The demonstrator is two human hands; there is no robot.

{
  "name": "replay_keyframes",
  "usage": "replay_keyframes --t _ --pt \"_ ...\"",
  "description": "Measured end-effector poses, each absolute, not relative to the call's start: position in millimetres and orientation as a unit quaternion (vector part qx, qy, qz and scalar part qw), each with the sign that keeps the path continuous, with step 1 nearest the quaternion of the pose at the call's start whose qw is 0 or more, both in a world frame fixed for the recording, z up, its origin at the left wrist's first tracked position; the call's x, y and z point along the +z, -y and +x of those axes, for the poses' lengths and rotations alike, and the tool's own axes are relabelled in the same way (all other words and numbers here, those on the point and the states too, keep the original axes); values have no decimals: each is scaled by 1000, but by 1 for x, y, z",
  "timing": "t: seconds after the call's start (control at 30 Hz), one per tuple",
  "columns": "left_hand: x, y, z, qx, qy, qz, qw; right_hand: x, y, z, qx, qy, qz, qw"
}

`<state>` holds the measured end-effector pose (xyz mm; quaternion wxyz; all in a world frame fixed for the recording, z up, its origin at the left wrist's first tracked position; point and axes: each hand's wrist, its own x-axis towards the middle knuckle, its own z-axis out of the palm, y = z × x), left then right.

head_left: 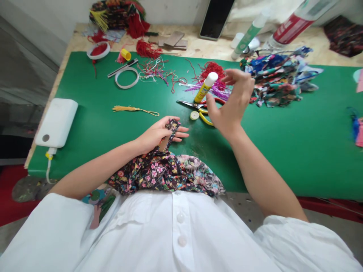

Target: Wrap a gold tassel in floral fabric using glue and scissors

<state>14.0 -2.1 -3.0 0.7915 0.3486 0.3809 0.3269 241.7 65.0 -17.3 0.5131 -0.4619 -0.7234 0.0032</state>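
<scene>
My left hand rests on the green mat, its fingers closed around a strip of dark floral fabric that trails down to a bundle at the table's front edge. My right hand hovers above the mat with its fingers spread and holds nothing. Just to its left stands a yellow glue stick with a white cap, tilted. Scissors with red and yellow handles lie under that hand, beside a small round cap.
A white power bank lies at the left edge. A gold tassel, tape rings, red threads and a heap of fabric scraps lie on the mat. Bottles and a dark tablet stand at the back.
</scene>
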Motion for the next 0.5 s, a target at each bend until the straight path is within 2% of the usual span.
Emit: replay_keyframes --t 0.07,0.2,0.27,0.5 --pt "-6 3 13 328 -358 370 792 -8 -51 234 -4 746 -450 491" --pt "-9 3 10 328 -332 413 783 -2 -30 214 95 831 -397 378" --pt "-8 4 10 337 -339 429 766 -4 -24 205 128 852 -365 352" --pt "4 2 9 349 -374 467 721 -1 -16 197 161 821 -344 426"
